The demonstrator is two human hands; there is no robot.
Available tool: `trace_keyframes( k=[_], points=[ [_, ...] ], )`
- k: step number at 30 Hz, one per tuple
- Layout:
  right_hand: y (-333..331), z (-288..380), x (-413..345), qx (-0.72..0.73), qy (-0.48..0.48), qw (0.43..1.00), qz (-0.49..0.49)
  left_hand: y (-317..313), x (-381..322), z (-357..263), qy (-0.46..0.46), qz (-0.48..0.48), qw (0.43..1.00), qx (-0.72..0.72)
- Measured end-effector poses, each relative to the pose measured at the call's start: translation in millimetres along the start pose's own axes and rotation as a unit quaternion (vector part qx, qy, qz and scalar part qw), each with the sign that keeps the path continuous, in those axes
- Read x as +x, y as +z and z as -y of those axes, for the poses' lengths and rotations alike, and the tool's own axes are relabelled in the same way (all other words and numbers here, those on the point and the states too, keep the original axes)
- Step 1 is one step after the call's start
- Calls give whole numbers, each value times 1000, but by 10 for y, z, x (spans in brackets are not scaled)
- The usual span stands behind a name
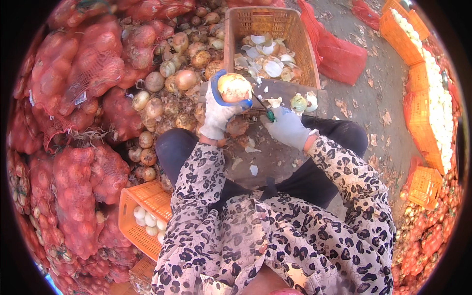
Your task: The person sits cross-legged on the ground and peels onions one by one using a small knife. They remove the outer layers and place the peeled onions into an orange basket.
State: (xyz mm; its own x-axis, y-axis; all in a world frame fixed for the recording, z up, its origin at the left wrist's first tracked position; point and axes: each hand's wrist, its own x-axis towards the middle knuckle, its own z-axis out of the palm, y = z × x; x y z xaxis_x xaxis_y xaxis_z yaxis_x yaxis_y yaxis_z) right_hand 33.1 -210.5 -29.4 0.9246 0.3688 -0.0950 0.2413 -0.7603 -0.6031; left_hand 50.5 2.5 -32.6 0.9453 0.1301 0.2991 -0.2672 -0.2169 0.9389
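My left hand [217,107], in a white glove with blue coating, holds a large onion [234,88] with brown, partly marked skin. My right hand [287,125], gloved too, grips the green handle of a knife [270,115]. Its thin dark blade points up and left, its tip close beside the onion. Beyond the hands, an orange plastic crate [272,13] holds papery onion skins and white peel pieces [273,68]. A greenish onion [298,103] and a pale peel piece [311,101] lie right of the knife, at the end of a board.
Loose unpeeled onions [186,79] are heaped at the left, beside red mesh sacks [73,184] of onions. An orange crate [143,239] with peeled white onions stands at lower left. More filled crates [424,110] line the right side. A red mesh sack [343,55] lies flat on the ground.
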Motion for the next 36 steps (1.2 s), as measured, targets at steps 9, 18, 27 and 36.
trace_keyframes(
  k=[9, 18, 27, 36],
  points=[
    [-140, 10, 73, -140, -180, 972, -64, -198, -127, 180, -163, 39, 839, -519],
    [-136, 97, 114, -178, -198, 963, -51, -356, -163, 156, -136, 65, 853, -500],
    [-431, 129, 219, -256, -259, 931, -24, -266, -228, 292, -103, 121, 754, -637],
    [-32, 149, -13, 58, -143, 987, -48, -214, -181, 204, -157, 102, 672, -716]
  ],
)
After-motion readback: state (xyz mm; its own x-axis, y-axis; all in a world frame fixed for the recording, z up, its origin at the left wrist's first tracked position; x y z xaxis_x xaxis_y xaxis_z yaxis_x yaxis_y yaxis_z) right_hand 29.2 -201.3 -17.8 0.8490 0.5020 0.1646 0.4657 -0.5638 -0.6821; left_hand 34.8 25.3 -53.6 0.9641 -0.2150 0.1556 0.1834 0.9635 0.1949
